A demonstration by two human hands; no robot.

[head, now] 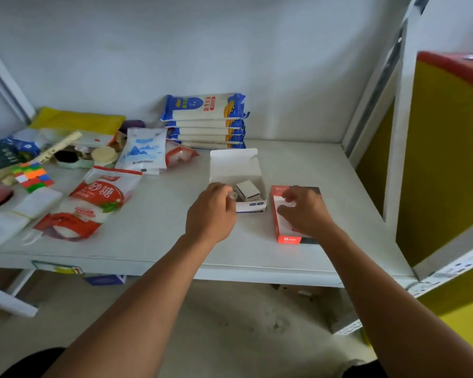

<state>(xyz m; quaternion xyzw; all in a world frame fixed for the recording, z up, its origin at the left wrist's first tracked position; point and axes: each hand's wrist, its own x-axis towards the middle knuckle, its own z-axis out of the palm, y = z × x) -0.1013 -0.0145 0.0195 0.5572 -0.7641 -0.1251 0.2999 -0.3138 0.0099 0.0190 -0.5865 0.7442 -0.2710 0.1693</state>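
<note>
An open white carton (236, 166) stands on the white shelf (153, 230), its lid flap raised. Inside it lies a small white box (248, 190). My left hand (212, 212) is at the carton's left front corner with curled fingers; something small seems pinched at its fingertips, but I cannot make it out. To the right lies a red and white flat box (280, 226). My right hand (305, 211) rests on top of that box, fingers bent and spread over it.
A stack of blue noodle packs (205, 121) stands at the back wall. Left of centre lie a red sugar bag (93, 203), a white and blue pouch (144, 151), a coloured puzzle cube (33, 175) and assorted clutter. A yellow panel (443, 148) stands at the right.
</note>
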